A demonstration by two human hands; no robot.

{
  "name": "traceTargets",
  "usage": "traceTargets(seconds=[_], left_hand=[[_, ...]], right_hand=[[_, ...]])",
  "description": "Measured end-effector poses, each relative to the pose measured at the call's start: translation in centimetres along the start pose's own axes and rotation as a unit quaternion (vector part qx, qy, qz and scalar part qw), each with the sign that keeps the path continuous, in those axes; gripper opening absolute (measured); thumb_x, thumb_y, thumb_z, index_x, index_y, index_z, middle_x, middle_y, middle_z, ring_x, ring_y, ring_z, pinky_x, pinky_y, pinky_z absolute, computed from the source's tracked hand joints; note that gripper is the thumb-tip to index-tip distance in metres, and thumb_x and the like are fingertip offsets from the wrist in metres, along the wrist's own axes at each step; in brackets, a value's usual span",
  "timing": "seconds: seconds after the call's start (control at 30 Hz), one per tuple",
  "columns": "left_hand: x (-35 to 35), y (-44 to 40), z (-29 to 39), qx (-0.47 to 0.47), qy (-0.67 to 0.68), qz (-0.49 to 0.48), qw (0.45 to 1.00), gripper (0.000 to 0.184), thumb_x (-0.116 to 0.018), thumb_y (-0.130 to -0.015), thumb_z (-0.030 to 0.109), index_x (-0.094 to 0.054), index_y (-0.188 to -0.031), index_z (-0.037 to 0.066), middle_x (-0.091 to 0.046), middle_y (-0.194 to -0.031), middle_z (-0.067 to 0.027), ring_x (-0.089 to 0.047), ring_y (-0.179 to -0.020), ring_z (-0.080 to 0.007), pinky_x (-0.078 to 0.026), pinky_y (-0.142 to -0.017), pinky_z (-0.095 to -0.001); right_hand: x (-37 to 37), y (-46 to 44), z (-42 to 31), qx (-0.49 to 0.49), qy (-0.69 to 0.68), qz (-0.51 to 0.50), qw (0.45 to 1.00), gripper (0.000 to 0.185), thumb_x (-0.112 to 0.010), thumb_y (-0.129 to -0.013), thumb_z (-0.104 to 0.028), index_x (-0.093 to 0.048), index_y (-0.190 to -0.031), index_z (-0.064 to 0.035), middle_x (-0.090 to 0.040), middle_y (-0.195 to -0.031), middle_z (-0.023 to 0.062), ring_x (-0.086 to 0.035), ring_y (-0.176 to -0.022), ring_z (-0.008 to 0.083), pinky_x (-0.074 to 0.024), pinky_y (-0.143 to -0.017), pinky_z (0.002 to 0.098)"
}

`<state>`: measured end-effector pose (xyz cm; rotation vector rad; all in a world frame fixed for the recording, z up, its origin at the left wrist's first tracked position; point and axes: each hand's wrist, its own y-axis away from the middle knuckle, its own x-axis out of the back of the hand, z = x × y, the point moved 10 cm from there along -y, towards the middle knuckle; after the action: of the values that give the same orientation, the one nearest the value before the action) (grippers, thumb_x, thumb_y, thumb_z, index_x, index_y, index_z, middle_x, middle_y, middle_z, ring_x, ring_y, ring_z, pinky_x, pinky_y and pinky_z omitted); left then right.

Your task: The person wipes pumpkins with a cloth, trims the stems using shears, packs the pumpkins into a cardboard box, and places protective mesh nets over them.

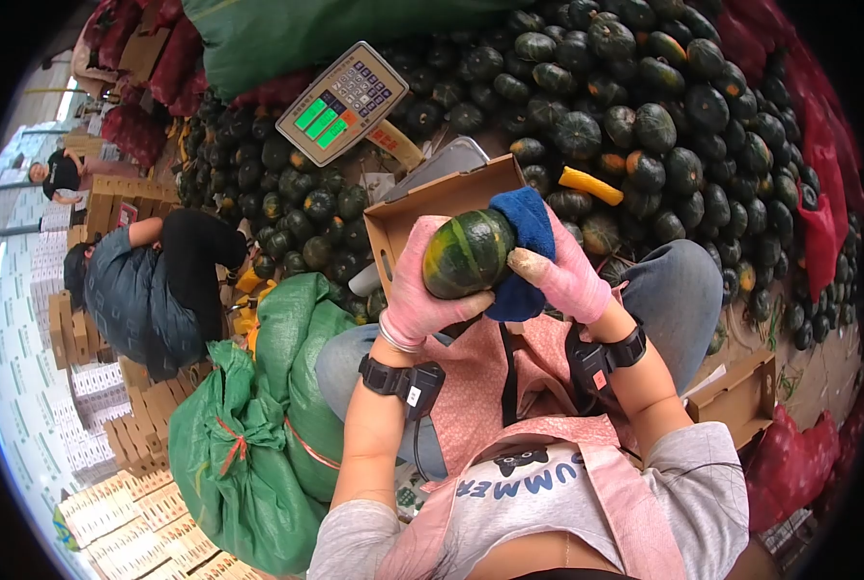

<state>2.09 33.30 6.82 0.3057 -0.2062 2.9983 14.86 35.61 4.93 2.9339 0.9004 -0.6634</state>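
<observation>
A green squash with yellow-orange patches [469, 254] is held up between my two hands, above an open cardboard box [442, 193]. My left hand [417, 290], in a pink glove, is wrapped round its left side with the thumb underneath. In my right hand [569, 275], also pink-gloved, a blue cloth [524, 217] is bunched against the squash's right side. The thumb of that glove looks dirty and rests near the squash. Behind the box stands a scale with a lit green display [343, 103]; its metal platform [448, 162] is partly hidden by the box.
A large heap of dark green squashes [635, 126] spreads ahead and to the right, with a yellow object [590, 185] on it. Green sacks [258, 425] stand at my left. Another person [152, 280] crouches beyond them near stacked cartons [128, 522]. An open box [736, 396] lies at right.
</observation>
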Motion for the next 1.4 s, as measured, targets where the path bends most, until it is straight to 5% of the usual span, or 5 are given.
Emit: traceTargets(seconds=[0.83, 1.03, 1.4], left_hand=[[0.4, 0.7, 0.2, -0.015, -0.033, -0.001, 0.999, 0.070, -0.083, -0.052, 0.009, -0.049, -0.113, 0.005, -0.056, -0.103, -0.0027, -0.054, -0.094, -0.0127, -0.044, -0.087, -0.0284], [0.1, 0.8, 1.9, -0.110, -0.177, -0.011, 0.978, 0.070, -0.084, -0.052, 0.012, -0.048, -0.111, 0.006, -0.052, -0.105, -0.0074, -0.053, -0.097, -0.0212, -0.043, -0.088, -0.0322], [0.3, 1.1, 2.1, -0.121, -0.174, -0.012, 0.977, 0.073, -0.085, -0.050, 0.013, -0.048, -0.112, 0.006, -0.051, -0.106, -0.0086, -0.052, -0.098, -0.0237, -0.043, -0.088, -0.0338]], right_hand=[[-0.4, -0.4, -0.3, -0.003, 0.040, -0.018, 0.999, 0.050, -0.062, -0.084, -0.025, -0.043, -0.125, -0.0026, -0.054, -0.111, 0.0048, -0.049, -0.103, 0.0118, -0.0407, -0.092, 0.0295], [0.2, -0.4, 0.9, -0.077, 0.065, -0.001, 0.995, 0.048, -0.064, -0.084, -0.021, -0.046, -0.123, -0.0007, -0.056, -0.108, 0.0054, -0.051, -0.099, 0.0120, -0.0424, -0.090, 0.0291], [-0.2, -0.1, 1.5, -0.066, 0.052, -0.038, 0.996, 0.056, -0.063, -0.084, -0.023, -0.041, -0.130, 0.0003, -0.054, -0.114, 0.0076, -0.050, -0.103, 0.0136, -0.0405, -0.094, 0.0299]])
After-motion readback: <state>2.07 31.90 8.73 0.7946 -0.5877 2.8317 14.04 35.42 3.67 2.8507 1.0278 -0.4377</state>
